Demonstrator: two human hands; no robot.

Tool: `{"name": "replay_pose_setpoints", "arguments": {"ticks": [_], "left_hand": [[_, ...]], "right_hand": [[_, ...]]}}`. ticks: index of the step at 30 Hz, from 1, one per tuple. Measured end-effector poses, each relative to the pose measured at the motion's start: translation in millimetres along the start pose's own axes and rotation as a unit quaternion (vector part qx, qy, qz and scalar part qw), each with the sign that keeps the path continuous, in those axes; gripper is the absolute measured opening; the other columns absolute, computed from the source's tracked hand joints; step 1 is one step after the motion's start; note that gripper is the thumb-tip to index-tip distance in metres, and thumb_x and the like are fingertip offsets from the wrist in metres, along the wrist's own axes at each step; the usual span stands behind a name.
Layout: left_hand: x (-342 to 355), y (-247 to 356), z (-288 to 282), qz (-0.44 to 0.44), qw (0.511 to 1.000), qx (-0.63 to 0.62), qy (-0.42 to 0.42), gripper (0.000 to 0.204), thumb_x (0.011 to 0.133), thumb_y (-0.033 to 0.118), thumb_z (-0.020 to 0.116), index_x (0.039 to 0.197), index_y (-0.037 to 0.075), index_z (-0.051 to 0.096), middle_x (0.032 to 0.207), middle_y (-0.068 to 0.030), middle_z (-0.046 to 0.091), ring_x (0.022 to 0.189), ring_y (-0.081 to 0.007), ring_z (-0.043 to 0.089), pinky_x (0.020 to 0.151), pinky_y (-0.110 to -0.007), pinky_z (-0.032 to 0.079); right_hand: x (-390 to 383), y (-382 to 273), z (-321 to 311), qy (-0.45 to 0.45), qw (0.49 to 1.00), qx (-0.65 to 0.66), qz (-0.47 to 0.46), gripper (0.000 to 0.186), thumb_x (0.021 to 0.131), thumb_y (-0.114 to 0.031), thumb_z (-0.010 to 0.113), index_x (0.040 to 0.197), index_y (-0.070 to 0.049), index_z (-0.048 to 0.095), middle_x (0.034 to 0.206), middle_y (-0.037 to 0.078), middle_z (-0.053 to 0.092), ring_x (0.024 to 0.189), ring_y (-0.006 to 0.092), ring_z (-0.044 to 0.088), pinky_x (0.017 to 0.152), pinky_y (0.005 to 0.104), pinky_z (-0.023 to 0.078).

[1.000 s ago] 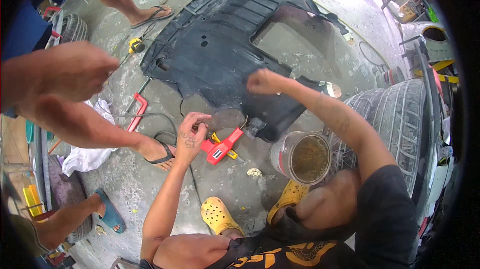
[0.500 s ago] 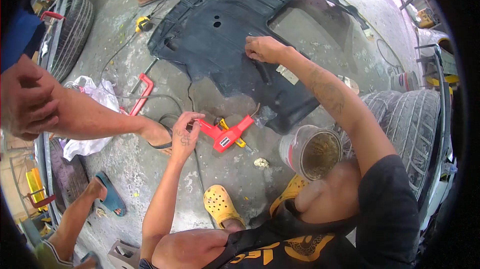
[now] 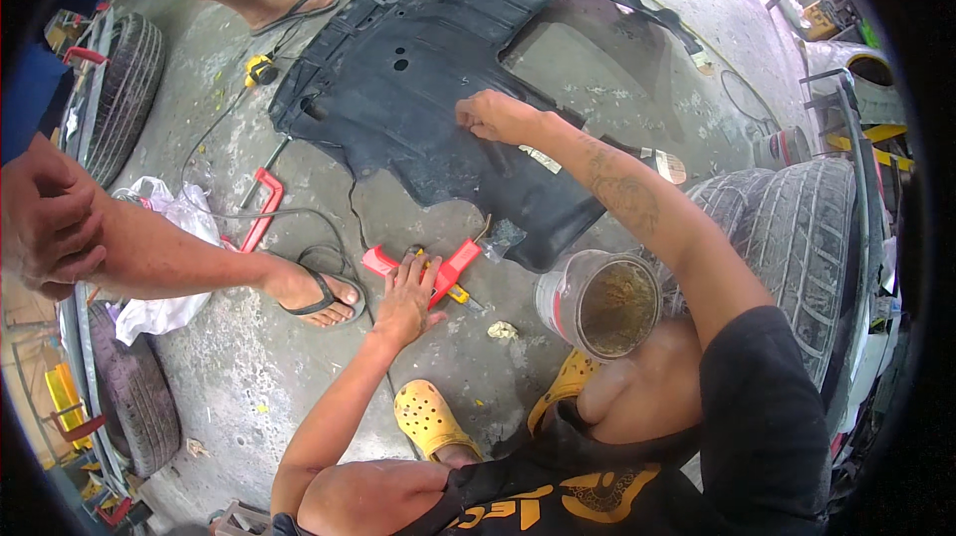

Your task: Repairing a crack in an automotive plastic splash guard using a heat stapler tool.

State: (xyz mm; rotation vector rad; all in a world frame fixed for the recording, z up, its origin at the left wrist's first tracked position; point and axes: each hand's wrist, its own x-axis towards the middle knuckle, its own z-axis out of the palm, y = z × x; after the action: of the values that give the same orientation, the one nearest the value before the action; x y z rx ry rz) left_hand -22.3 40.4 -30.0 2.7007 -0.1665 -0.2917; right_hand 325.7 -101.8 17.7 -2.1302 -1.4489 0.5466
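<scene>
A large black ribbed plastic panel (image 3: 388, 103) with holes and a cutout lies on the concrete floor. My right hand (image 3: 488, 119) is over its middle, fingers curled together; whatever is in them is hidden. On the floor nearer me lies a red gun-shaped tool (image 3: 460, 259) with a thin bent metal tip, crossed over a yellow utility knife (image 3: 458, 294). My left hand (image 3: 404, 299) lies palm down over both, its fingers spread and stretched forward. By my right knee a round tub (image 3: 558, 299) stands tilted, its inside coated with a brownish residue.
Another person's sandalled foot (image 3: 324, 299) is close to my left hand, with their hand (image 3: 55, 222) at the left edge. Stacked tyres (image 3: 787, 237) stand on the right. A red clamp (image 3: 264, 209), white plastic bag (image 3: 159, 307) and cable (image 3: 351, 227) lie on the left.
My left hand has moved from the red tool's left end onto its middle, fingers now spread. My right hand stays over the panel. The view has shifted; the blue slipper at lower left is gone.
</scene>
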Motion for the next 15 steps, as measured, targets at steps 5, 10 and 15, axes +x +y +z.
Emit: {"name": "replay_pose_setpoints", "arguments": {"ticks": [5, 10, 15], "left_hand": [[5, 0, 8, -0.001, 1.0, 0.023, 0.005, 0.082, 0.07, 0.027, 0.082, 0.138, 0.007, 0.041, 0.136, -0.0146, 0.046, 0.132, -0.0384, 0.038, 0.108, -0.053, 0.031], [4, -7, 5, 0.01, 0.999, -0.032, 0.001, 0.071, 0.07, 0.024, 0.081, 0.131, 0.007, 0.048, 0.128, -0.015, 0.051, 0.126, -0.0394, 0.043, 0.107, -0.054, 0.031], [0, -8, -2, 0.016, 0.999, -0.047, 0.008, 0.068, 0.071, 0.021, 0.079, 0.13, 0.006, 0.05, 0.129, -0.0149, 0.05, 0.124, -0.0367, 0.044, 0.107, -0.051, 0.033]], "right_hand": [[-6, -1, 5, 0.019, 1.0, -0.009, -0.022, 0.02, 0.074, -0.001, 0.06, 0.092, 0.001, 0.065, 0.092, 0.016, 0.064, 0.089, 0.0333, 0.063, 0.079, 0.0397, 0.051], [-10, 6, 4, 0.015, 0.999, -0.016, -0.028, 0.02, 0.075, -0.002, 0.06, 0.094, 0.001, 0.064, 0.091, 0.016, 0.063, 0.088, 0.0324, 0.063, 0.078, 0.0411, 0.051], [-12, 9, 0, 0.019, 0.995, -0.042, -0.085, 0.02, 0.079, -0.001, 0.058, 0.098, 0.0, 0.065, 0.092, 0.016, 0.059, 0.093, 0.0354, 0.061, 0.081, 0.0427, 0.049]]}}
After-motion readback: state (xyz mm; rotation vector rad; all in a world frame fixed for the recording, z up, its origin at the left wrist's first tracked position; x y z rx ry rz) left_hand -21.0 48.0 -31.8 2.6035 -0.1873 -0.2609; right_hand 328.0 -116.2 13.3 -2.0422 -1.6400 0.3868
